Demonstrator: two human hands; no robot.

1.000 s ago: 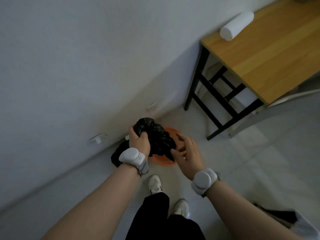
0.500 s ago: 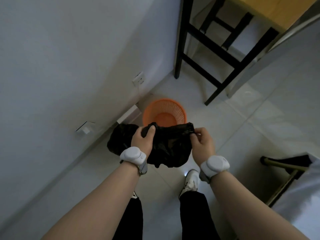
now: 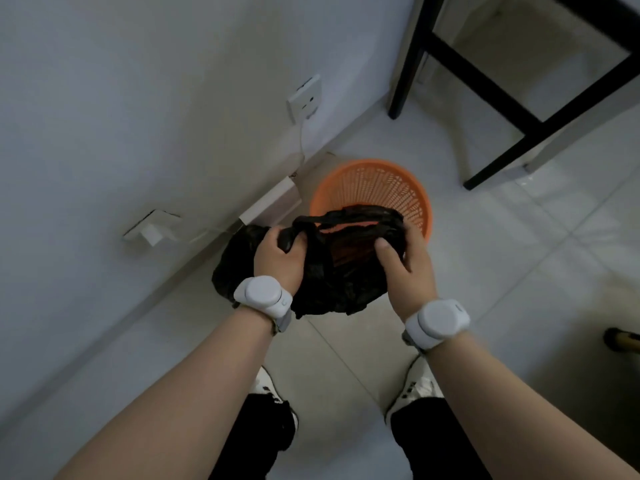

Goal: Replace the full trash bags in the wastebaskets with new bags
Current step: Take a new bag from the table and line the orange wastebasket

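An orange mesh wastebasket [image 3: 381, 183] stands on the floor by the wall. Just above its near rim I hold a black trash bag [image 3: 343, 271] with its mouth pulled open, orange showing through the gap. My left hand [image 3: 278, 259] grips the bag's left edge. My right hand [image 3: 407, 259] grips the right edge, thumb on top. A second, bulging black bag [image 3: 235, 261] lies on the floor left of the basket, partly hidden behind my left hand.
A black table leg frame [image 3: 512, 109] stands at the upper right. On the wall to the left are a socket [image 3: 304, 97] with a cord and a white power strip [image 3: 273, 204]. My two white shoes show below. A wooden handle end [image 3: 621, 339] lies at the right edge.
My hands have spread the bag's mouth wider and brought it over the near rim of the basket. The view has tilted further down, closer to the basket.
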